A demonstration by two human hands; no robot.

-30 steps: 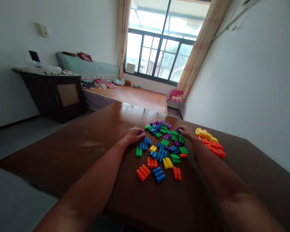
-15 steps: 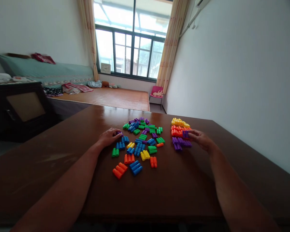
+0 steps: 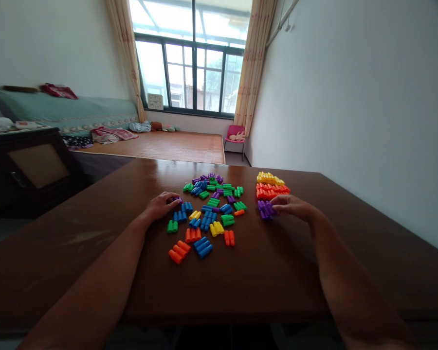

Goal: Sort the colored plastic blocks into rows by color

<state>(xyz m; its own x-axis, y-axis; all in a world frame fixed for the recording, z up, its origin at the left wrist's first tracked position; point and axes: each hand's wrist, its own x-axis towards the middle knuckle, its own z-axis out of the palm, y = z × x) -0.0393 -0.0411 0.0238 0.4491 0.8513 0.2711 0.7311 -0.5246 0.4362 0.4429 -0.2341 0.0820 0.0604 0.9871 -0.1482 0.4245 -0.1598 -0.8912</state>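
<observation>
My left hand rests at the left edge of a loose spread of plastic blocks, its fingers closed on a small purple block. Blue blocks lie just beside those fingers. On the right, my right hand pinches a purple block at the near side of the purple group; its fingers hide part of that group. Behind it are a row of orange blocks and a row of yellow blocks.
Between my hands lie scattered green blocks, orange blocks, yellow blocks and more blue ones, with purple blocks at the back. All are on the brown table. A bed and pink chair stand beyond.
My right hand has lowered its purple block from over the orange row to the purple group. My left hand stays on its purple block. The view has shifted slightly.
</observation>
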